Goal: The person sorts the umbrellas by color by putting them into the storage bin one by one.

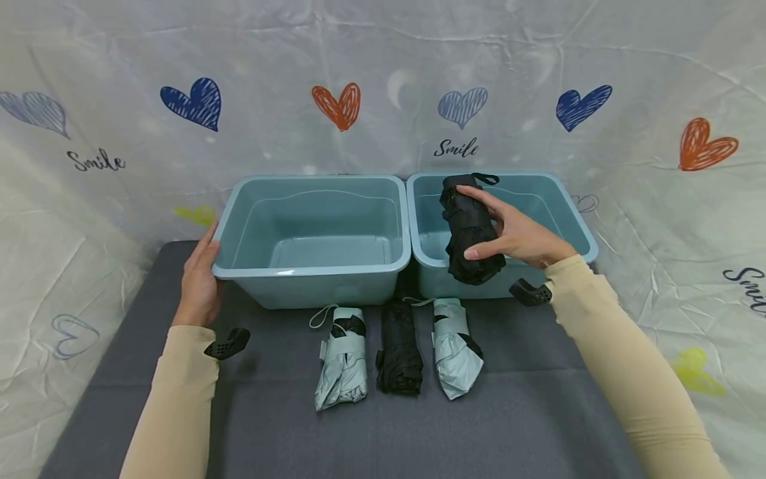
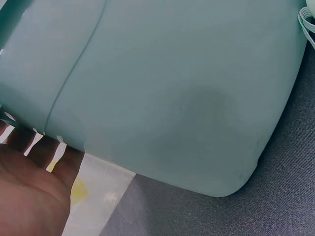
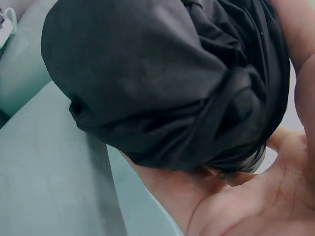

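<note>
Heart-print backdrop [image 1: 383, 53]; right hand [image 1: 522, 233] grips black umbrella [image 1: 469, 223]; left hand [image 1: 200, 283] spread, finger gaps wrist-view only.

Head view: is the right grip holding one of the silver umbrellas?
No, the right grip holds a black umbrella, while both silver umbrellas lie on the dark table.

A pale backdrop [image 1: 383, 56] (printed hearts [image 1: 203, 106]) hangs behind the grey tabletop [image 1: 509, 426].
</note>
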`<state>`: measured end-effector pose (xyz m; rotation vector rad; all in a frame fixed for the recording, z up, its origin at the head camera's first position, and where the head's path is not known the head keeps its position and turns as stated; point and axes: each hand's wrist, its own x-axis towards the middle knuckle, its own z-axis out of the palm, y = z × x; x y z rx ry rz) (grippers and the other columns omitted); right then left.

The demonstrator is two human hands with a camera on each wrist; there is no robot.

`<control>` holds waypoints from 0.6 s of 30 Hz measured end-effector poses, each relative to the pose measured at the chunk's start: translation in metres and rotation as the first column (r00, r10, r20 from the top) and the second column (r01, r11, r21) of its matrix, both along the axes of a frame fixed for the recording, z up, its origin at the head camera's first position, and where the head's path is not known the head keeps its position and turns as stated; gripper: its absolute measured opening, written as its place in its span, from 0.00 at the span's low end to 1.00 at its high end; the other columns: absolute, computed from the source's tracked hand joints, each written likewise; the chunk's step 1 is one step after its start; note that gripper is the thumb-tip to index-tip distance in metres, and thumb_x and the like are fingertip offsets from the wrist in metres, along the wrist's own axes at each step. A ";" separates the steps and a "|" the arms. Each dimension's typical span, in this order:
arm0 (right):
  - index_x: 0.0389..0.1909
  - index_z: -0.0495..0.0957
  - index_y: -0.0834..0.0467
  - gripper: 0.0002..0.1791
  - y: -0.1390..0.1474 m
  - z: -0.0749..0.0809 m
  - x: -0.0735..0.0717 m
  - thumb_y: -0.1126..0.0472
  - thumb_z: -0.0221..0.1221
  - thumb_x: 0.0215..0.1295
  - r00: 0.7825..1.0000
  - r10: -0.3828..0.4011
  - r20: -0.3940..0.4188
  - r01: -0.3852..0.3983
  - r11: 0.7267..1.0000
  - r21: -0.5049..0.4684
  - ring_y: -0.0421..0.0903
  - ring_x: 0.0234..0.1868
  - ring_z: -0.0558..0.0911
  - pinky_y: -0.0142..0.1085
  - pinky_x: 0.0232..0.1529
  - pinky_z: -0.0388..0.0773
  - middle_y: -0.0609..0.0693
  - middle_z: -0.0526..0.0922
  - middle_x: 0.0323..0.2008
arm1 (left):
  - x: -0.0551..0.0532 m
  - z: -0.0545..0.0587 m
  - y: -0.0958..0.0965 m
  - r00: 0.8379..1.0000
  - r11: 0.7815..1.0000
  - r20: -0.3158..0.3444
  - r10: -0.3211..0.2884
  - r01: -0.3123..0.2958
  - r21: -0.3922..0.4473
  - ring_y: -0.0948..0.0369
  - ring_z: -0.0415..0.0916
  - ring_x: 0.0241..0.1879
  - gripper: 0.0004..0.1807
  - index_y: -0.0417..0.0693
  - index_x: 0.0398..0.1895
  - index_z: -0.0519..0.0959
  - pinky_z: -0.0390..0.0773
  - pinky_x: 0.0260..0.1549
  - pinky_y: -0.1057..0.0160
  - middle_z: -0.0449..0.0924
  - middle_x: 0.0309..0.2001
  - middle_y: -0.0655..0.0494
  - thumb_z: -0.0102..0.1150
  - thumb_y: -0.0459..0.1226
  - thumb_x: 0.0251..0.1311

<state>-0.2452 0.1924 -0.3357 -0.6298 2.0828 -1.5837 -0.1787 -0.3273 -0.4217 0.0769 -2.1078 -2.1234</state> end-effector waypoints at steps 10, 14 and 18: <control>0.80 0.53 0.34 0.53 -0.027 -0.006 -0.034 0.62 0.72 0.61 0.997 -0.057 0.047 0.055 0.997 0.049 0.54 0.78 0.49 0.61 0.67 0.59 0.47 0.43 0.80 | 0.000 -0.001 0.001 1.000 1.000 -0.007 0.019 -0.019 -0.001 0.55 0.47 0.77 0.29 0.67 0.82 0.49 0.64 0.58 0.70 0.41 0.82 0.59 0.35 0.51 0.81; 0.80 0.53 0.33 0.53 -0.036 -0.010 -0.044 0.60 0.73 0.60 0.995 -0.075 0.070 0.068 0.993 0.099 0.53 0.80 0.40 0.62 0.69 0.55 0.45 0.37 0.81 | 0.001 -0.001 0.000 1.000 1.000 -0.003 0.019 -0.019 -0.017 0.55 0.47 0.77 0.29 0.68 0.82 0.49 0.65 0.58 0.70 0.41 0.82 0.58 0.35 0.52 0.81; 0.80 0.52 0.35 0.53 -0.042 -0.018 -0.052 0.61 0.73 0.61 0.991 -0.069 0.113 0.056 0.992 0.110 0.53 0.80 0.38 0.62 0.70 0.53 0.47 0.35 0.82 | 0.001 -0.001 0.000 1.000 1.000 -0.001 0.014 -0.014 -0.015 0.55 0.48 0.77 0.30 0.68 0.82 0.48 0.66 0.55 0.72 0.40 0.82 0.58 0.36 0.53 0.81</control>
